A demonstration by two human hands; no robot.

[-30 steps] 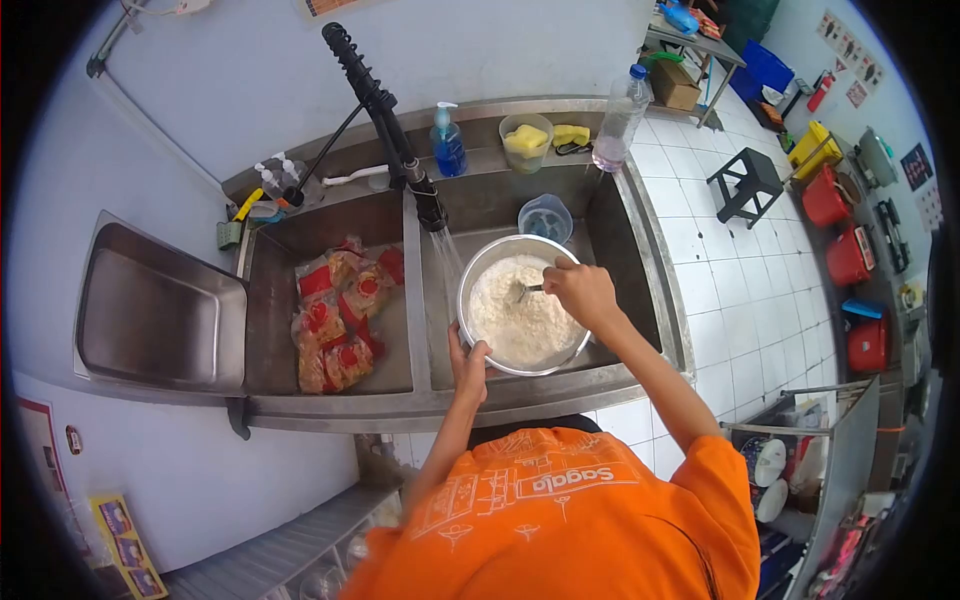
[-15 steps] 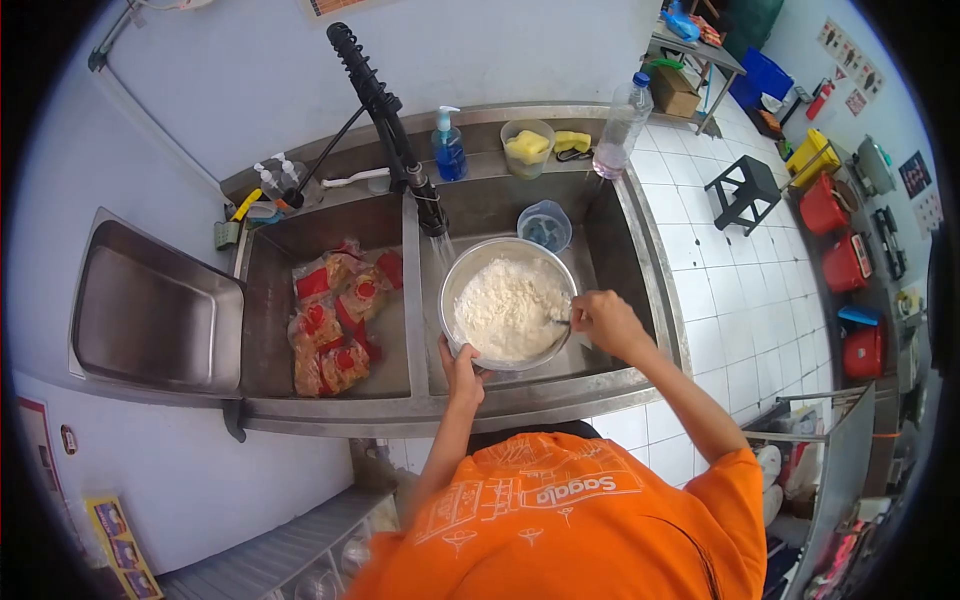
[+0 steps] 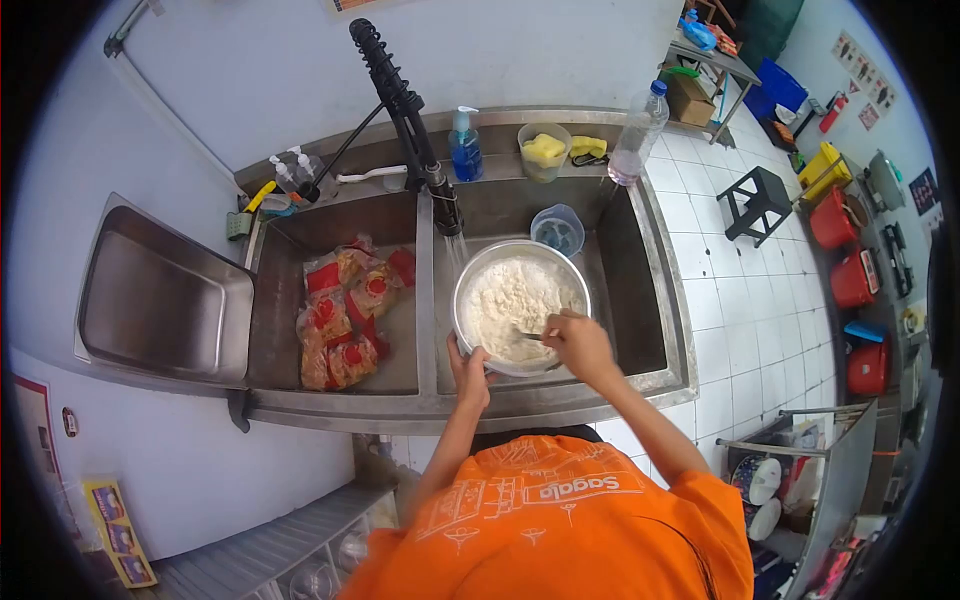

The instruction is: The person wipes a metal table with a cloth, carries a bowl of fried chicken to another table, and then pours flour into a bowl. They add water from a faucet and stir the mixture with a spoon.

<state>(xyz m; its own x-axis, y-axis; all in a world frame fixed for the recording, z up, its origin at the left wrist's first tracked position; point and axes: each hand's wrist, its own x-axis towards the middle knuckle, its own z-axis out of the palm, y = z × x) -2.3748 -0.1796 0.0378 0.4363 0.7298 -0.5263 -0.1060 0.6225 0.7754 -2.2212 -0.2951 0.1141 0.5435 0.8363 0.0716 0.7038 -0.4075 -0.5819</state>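
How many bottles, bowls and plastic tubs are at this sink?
Bottles: 4 (blue soap pump bottle, clear plastic water bottle, two small clear spray bottles)
Bowls: 1 (round steel bowl)
Plastic tubs: 2 (bluish translucent tub, clear tub holding yellow sponge)
Total: 7

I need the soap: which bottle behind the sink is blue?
The pump bottle beside the tap; the tall water bottle at the corner is clear.

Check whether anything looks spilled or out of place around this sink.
Nothing looks spilled. One oddity: packets lie heaped in the left basin. The tap runs onto the far rim of the bowl, which the left hand grips while the right hand holds a spoon in it.
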